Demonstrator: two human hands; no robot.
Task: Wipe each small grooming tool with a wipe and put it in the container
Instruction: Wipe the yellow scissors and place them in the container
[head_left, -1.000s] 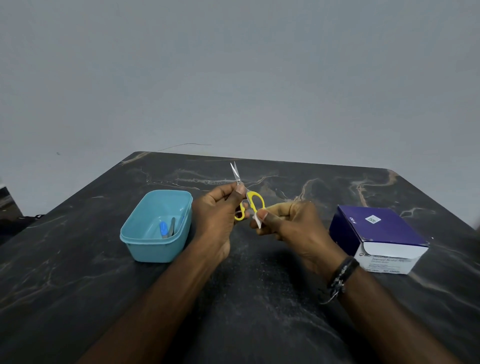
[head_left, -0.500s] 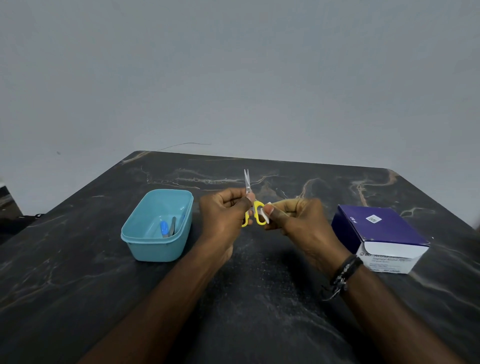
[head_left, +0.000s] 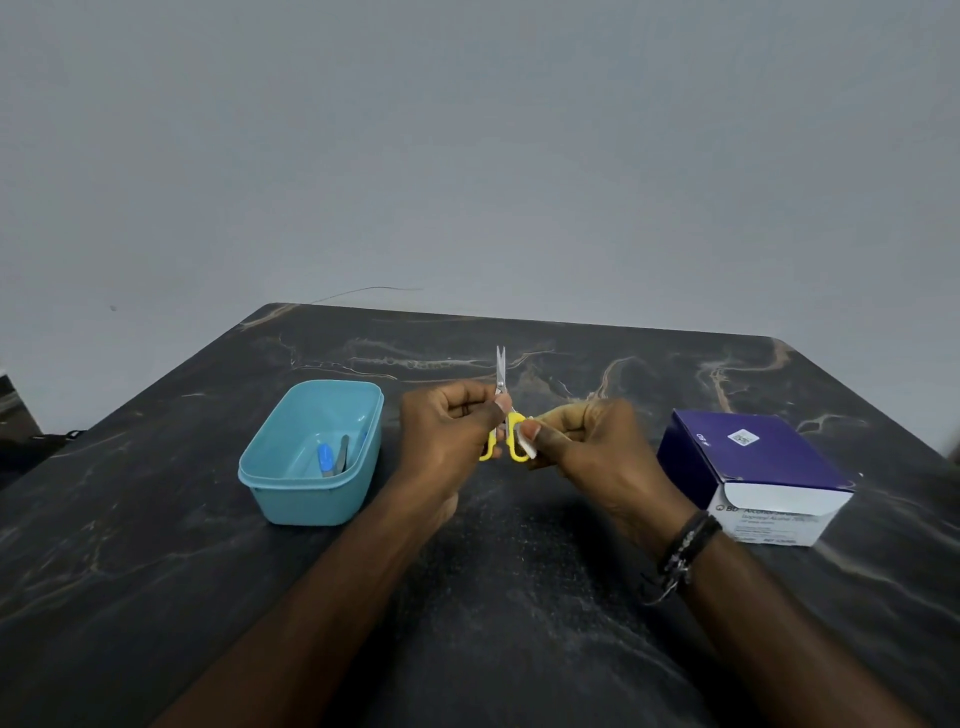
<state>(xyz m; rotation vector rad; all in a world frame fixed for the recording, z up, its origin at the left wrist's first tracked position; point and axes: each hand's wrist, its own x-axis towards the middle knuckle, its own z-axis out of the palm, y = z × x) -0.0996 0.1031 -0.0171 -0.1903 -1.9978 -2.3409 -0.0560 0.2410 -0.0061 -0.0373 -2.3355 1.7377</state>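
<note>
Small scissors (head_left: 501, 375) with yellow handles and thin steel blades stand upright above the table's middle, blades pointing away from me. My left hand (head_left: 449, 436) pinches them near the pivot. My right hand (head_left: 592, 452) presses a small white wipe (head_left: 523, 441) against the right yellow handle loop. The teal plastic container (head_left: 270, 475) sits left of my left hand; a blue-handled tool (head_left: 325, 458) and a grey metal tool (head_left: 342, 453) lie inside it.
A purple and white box of alcohol swabs (head_left: 753, 467) sits to the right of my right hand. The dark marbled table (head_left: 493, 597) extends toward me. A grey wall rises beyond the far edge. A dark bracelet circles my right wrist.
The scissors have swung from a leftward tilt to upright and shifted slightly right. The wipe has moved onto the right handle loop. Both hands have drawn closer together.
</note>
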